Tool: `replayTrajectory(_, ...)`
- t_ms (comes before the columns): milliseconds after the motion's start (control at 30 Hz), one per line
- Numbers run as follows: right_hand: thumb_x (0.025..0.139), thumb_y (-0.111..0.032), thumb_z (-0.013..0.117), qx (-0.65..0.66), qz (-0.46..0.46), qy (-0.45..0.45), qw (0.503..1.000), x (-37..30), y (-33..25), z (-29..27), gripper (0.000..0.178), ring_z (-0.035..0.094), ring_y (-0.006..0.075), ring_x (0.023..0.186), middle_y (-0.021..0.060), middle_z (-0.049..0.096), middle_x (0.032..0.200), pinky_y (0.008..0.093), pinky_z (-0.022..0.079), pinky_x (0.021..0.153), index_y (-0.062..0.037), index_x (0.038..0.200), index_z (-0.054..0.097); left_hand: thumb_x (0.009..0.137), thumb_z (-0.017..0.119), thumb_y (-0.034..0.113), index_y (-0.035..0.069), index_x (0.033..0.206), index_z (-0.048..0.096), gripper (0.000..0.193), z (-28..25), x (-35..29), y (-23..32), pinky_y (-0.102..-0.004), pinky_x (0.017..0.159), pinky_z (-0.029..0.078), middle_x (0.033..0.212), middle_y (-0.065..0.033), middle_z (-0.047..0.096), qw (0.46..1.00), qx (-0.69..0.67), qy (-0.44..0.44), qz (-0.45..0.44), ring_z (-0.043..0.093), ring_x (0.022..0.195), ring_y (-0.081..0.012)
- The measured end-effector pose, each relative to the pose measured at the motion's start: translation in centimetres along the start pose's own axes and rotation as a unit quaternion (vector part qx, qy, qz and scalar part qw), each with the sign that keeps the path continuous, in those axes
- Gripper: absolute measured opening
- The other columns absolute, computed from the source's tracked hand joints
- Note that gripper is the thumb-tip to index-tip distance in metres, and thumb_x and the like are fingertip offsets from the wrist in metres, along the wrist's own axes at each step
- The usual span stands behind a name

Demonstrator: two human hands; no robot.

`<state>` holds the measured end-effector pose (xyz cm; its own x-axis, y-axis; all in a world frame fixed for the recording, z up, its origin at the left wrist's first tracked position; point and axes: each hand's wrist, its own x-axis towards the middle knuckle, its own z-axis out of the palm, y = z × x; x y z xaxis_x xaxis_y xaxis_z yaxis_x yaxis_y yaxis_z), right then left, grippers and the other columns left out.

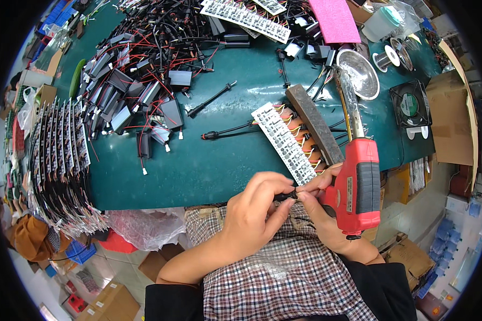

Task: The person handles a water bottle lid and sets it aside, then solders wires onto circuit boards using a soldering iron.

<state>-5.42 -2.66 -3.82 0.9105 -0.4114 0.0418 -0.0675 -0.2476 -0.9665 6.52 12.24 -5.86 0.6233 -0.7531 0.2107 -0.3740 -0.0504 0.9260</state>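
Close to my body, at the table's front edge, my left hand (257, 206) is closed in a pinch on a short black cable piece (285, 197). My right hand (329, 214) meets it there, thumb and finger pressed at the other end of that piece. The same right hand carries a red and black soldering gun (358, 187), its long metal barrel pointing away over the table. Just beyond my fingers lies a white circuit board strip (285, 144) with coloured wires along one side. A dark metal bar (315, 125) rests beside it, over the wires.
Black cables and small black boxes (139, 91) are heaped at the back left of the green table (160, 190). Wired board strips (59, 144) stack at the left edge. A metal bowl (359, 75), a solder spool (385, 58) and a fan (409, 104) stand right.
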Motion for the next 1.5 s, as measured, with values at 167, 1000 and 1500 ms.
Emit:
replayTrajectory(167,0.089,0.015,0.070,0.007,0.010,-0.011,1.000,-0.2,-0.2,-0.1,0.061,0.068,0.0185,0.099,0.0064,0.048,0.110,0.0320,0.060,0.087,-0.0080,0.133,0.034,0.090,0.079,0.006,0.000,0.107,0.065,0.023,0.1,-0.4,0.2,-0.0297,0.056,0.053,0.094,-0.0103,0.068,1.000,-0.010,0.005,-0.011,0.067,0.067,-0.0193)
replayTrajectory(1000,0.094,0.002,0.070,0.002,0.092,0.044,0.995,-1.2,-1.6,-2.0,0.033,0.066,0.0173,0.097,0.0072,0.062,0.097,0.0328,0.053,0.088,-0.0031,0.117,0.047,0.087,0.078,0.015,0.009,0.107,0.072,0.022,-8.7,4.4,-5.5,-0.0417,0.090,0.046,0.108,-0.0063,0.070,0.823,0.538,0.176,0.055,0.064,0.103,-0.0279)
replayTrajectory(1500,0.094,-0.003,0.065,0.015,0.110,-0.064,0.992,-2.3,-1.8,-4.7,0.028,0.057,0.0197,0.093,0.0058,0.051,0.094,0.0378,0.051,0.088,-0.0037,0.118,0.050,0.086,0.081,0.014,0.004,0.101,0.069,0.022,-4.8,8.2,-7.0,-0.0377,0.075,0.053,0.095,-0.0083,0.068,0.984,0.173,-0.001,-0.046,0.068,0.082,-0.0264)
